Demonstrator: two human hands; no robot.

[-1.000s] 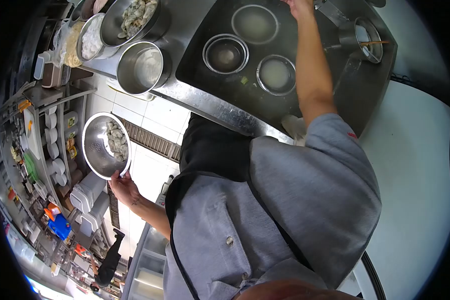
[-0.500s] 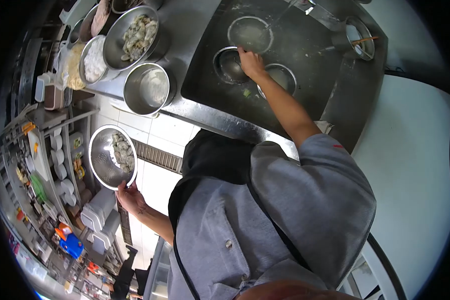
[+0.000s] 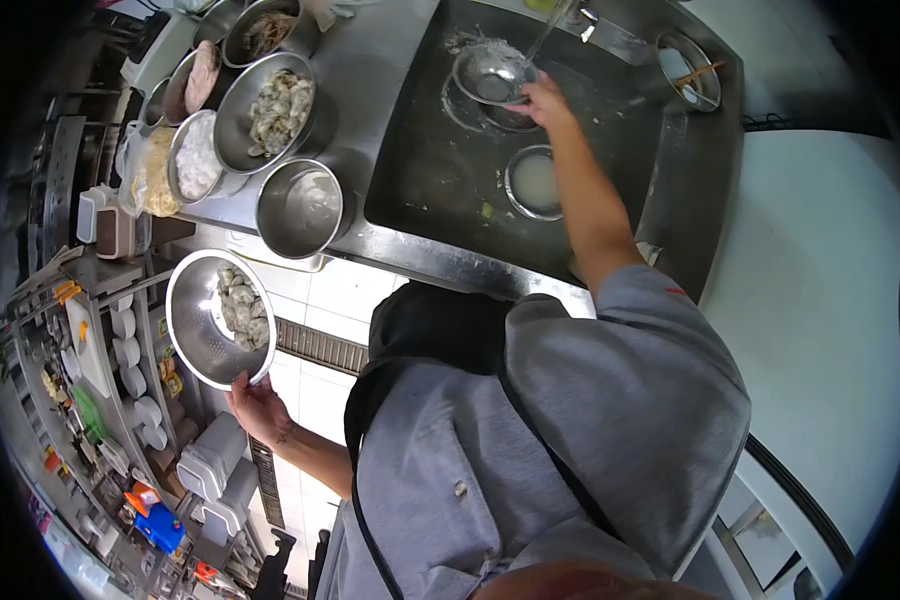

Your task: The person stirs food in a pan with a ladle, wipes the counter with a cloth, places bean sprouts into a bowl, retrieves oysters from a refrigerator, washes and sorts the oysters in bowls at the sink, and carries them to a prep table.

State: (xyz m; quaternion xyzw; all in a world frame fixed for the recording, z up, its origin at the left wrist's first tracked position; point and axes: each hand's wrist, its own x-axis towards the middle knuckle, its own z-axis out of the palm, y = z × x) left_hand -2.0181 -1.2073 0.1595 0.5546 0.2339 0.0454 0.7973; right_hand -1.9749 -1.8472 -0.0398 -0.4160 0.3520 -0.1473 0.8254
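Observation:
My left hand [image 3: 260, 410] grips the lower rim of a perforated metal colander [image 3: 198, 320], held out over the floor. Greyish shellfish-like pieces [image 3: 244, 308] lie along its right side. In the sink [image 3: 440, 190], my right hand [image 3: 544, 100] holds a metal bowl [image 3: 491, 74] by its right edge, near a thin stream of water from the tap [image 3: 587, 20]. Other bowls, partly hidden, lie beneath it. A bowl of cloudy water [image 3: 534, 183] stands in the sink by my right forearm.
Left of the sink, the steel counter holds an empty-looking pot [image 3: 300, 208], a bowl of similar pieces [image 3: 280, 112], a bowl of white stuff [image 3: 198, 158] and a bag [image 3: 157, 172]. Shelves [image 3: 120, 300] stand at left. A person's dark-clothed legs [image 3: 273, 568] show at the bottom.
My right hand has come from the tap area down to the bowls, taken one and lifted it toward the water stream. My left hand keeps holding the colander.

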